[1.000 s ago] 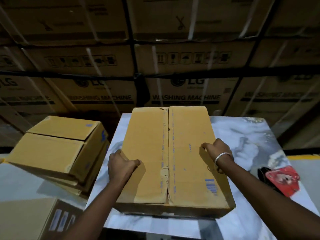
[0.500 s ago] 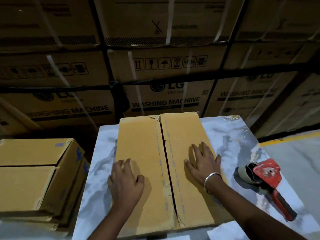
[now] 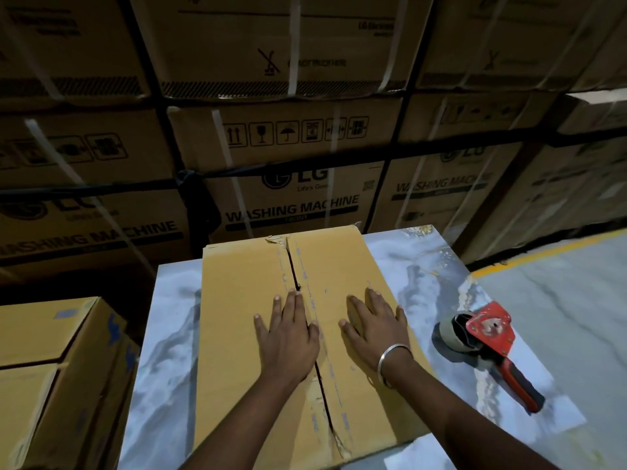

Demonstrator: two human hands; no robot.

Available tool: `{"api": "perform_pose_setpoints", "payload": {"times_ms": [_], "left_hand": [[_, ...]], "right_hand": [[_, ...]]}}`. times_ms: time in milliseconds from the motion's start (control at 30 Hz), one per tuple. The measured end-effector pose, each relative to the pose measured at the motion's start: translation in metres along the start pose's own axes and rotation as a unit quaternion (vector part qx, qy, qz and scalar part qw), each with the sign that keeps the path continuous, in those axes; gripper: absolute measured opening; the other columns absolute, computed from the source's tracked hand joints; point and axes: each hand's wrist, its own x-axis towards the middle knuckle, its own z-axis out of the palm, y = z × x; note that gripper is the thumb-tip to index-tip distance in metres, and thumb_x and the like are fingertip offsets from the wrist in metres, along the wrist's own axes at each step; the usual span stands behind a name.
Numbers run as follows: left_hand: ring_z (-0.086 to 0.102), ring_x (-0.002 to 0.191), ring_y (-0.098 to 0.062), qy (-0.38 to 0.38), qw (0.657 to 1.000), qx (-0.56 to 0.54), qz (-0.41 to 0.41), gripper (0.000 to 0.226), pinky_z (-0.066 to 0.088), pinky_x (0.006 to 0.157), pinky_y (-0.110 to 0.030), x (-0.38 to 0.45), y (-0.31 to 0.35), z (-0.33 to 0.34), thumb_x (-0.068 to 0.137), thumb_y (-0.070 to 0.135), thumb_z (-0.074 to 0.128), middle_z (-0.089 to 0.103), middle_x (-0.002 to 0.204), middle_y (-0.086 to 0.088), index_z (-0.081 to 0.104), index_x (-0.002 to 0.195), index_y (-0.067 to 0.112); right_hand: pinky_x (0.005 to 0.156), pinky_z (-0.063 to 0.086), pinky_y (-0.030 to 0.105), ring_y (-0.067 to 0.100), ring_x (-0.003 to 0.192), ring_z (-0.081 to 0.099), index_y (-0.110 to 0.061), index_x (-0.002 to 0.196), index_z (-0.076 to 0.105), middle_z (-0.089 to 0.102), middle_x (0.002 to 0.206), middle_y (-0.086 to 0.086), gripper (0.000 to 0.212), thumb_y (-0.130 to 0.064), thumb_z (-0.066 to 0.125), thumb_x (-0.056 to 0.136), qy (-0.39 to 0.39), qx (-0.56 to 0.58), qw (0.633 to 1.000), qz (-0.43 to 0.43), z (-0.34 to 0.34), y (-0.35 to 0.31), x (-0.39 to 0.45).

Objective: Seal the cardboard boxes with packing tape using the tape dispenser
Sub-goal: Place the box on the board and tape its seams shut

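A brown cardboard box [image 3: 237,334] lies on the marble-patterned table [image 3: 163,351], its two top flaps folded down with a dark seam running between them. My left hand [image 3: 288,337] presses flat on the left flap, fingers straight, right beside the seam. On the right flap my right hand [image 3: 375,325] lies flat too, a metal bangle on its wrist. A red tape dispenser [image 3: 488,344] with a roll of tape and a dark handle rests on the table to the right of the box, untouched.
A stack of cardboard boxes [image 3: 57,368] stands at the left, beside the table. Large strapped washing-machine cartons [image 3: 288,184] form a wall behind. Grey floor with a yellow line [image 3: 543,256] lies at the right.
Both hands went from gripping the box's sides to lying flat on the flaps, then slid inward toward the seam. The view swung right, bringing the tape dispenser fully into sight.
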Motion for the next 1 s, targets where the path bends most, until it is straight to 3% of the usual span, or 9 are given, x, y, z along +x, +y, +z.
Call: {"api": "perform_pose_setpoints", "payload": {"times_ms": [100, 167, 267, 400, 567, 667, 800, 900, 1000], "left_hand": [[-0.008, 0.154, -0.02, 0.002, 1.0, 0.013, 0.009, 0.065, 0.003, 0.117, -0.061, -0.001, -0.006, 0.01, 0.102, 0.054, 0.005, -0.012, 0.166, 0.012, -0.008, 0.16, 0.026], [-0.007, 0.154, -0.019, 0.003, 1.0, 0.026, 0.016, 0.062, 0.004, 0.117, -0.062, -0.001, -0.006, 0.013, 0.103, 0.052, 0.003, -0.015, 0.164, 0.014, -0.01, 0.159, 0.029], [-0.004, 0.154, -0.017, 0.003, 0.999, 0.042, 0.024, 0.059, 0.005, 0.118, -0.061, -0.001, -0.002, 0.014, 0.106, 0.047, 0.013, -0.01, 0.165, 0.016, -0.007, 0.159, 0.031], [0.009, 0.154, -0.017, 0.028, 0.999, 0.018, 0.008, 0.056, 0.01, 0.118, -0.06, 0.003, 0.002, 0.014, 0.106, 0.04, 0.028, 0.015, 0.166, 0.012, 0.016, 0.159, 0.03], [0.015, 0.153, -0.019, 0.042, 0.999, 0.008, -0.003, 0.054, 0.013, 0.118, -0.059, 0.001, 0.007, 0.018, 0.105, 0.037, 0.033, 0.023, 0.164, 0.009, 0.024, 0.157, 0.028], [0.015, 0.153, -0.017, 0.047, 0.999, -0.003, -0.01, 0.054, 0.011, 0.119, -0.058, 0.0, 0.008, 0.019, 0.105, 0.034, 0.034, 0.024, 0.164, 0.01, 0.024, 0.157, 0.029], [0.017, 0.153, -0.017, 0.059, 0.998, -0.016, -0.013, 0.053, 0.011, 0.119, -0.057, -0.002, 0.01, 0.019, 0.105, 0.033, 0.036, 0.026, 0.163, 0.011, 0.026, 0.157, 0.029], [0.019, 0.152, -0.017, 0.064, 0.998, -0.018, -0.013, 0.053, 0.012, 0.119, -0.058, -0.003, 0.01, 0.021, 0.105, 0.033, 0.037, 0.028, 0.162, 0.01, 0.026, 0.157, 0.029], [0.019, 0.152, -0.017, 0.06, 0.998, -0.022, -0.015, 0.053, 0.013, 0.119, -0.057, -0.003, 0.01, 0.02, 0.105, 0.034, 0.037, 0.028, 0.162, 0.011, 0.027, 0.157, 0.03]], "right_hand": [[0.11, 0.038, 0.046, 0.028, 0.138, 0.046, -0.017, 0.146, 0.049, 0.051, 0.15, 0.007, 0.059, -0.052, 0.045, 0.099, 0.081, 0.155, 0.984, 0.026, -0.002, 0.024, 0.007], [0.099, 0.048, 0.045, 0.032, 0.12, 0.058, -0.01, 0.134, 0.059, 0.063, 0.13, 0.012, 0.043, -0.036, 0.06, 0.099, 0.159, 0.283, 0.942, 0.089, -0.002, 0.05, 0.01], [0.088, 0.051, 0.044, 0.036, 0.101, 0.064, -0.008, 0.117, 0.063, 0.066, 0.111, 0.015, 0.029, -0.027, 0.065, 0.095, 0.215, 0.353, 0.88, 0.233, -0.001, 0.1, 0.011], [0.088, 0.048, 0.043, 0.045, 0.104, 0.063, 0.004, 0.106, 0.067, 0.068, 0.107, 0.028, 0.02, -0.006, 0.061, 0.09, 0.231, 0.361, 0.815, 0.39, 0.014, 0.172, -0.001], [0.091, 0.045, 0.052, 0.05, 0.11, 0.055, 0.0, 0.117, 0.055, 0.056, 0.121, 0.028, 0.037, -0.009, 0.065, 0.083, 0.246, 0.323, 0.756, 0.514, 0.028, 0.222, -0.02], [0.096, 0.043, 0.054, 0.044, 0.12, 0.052, -0.005, 0.13, 0.048, 0.052, 0.131, 0.022, 0.061, -0.02, 0.073, 0.077, 0.203, 0.271, 0.773, 0.536, 0.038, 0.239, -0.027], [0.091, 0.045, 0.05, 0.036, 0.112, 0.059, -0.018, 0.099, 0.06, 0.064, 0.107, 0.01, 0.027, -0.034, 0.067, 0.078, 0.045, 0.18, 0.841, 0.508, 0.047, 0.261, -0.024], [0.096, 0.042, 0.047, 0.037, 0.104, 0.062, -0.02, 0.091, 0.06, 0.067, 0.102, 0.011, 0.016, -0.032, 0.065, 0.081, 0.033, 0.191, 0.849, 0.491, 0.049, 0.268, -0.02], [0.089, 0.035, 0.042, 0.036, 0.104, 0.062, -0.018, 0.09, 0.059, 0.068, 0.098, 0.011, 0.017, -0.035, 0.062, 0.088, 0.026, 0.18, 0.873, 0.452, 0.053, 0.266, -0.02]]}}
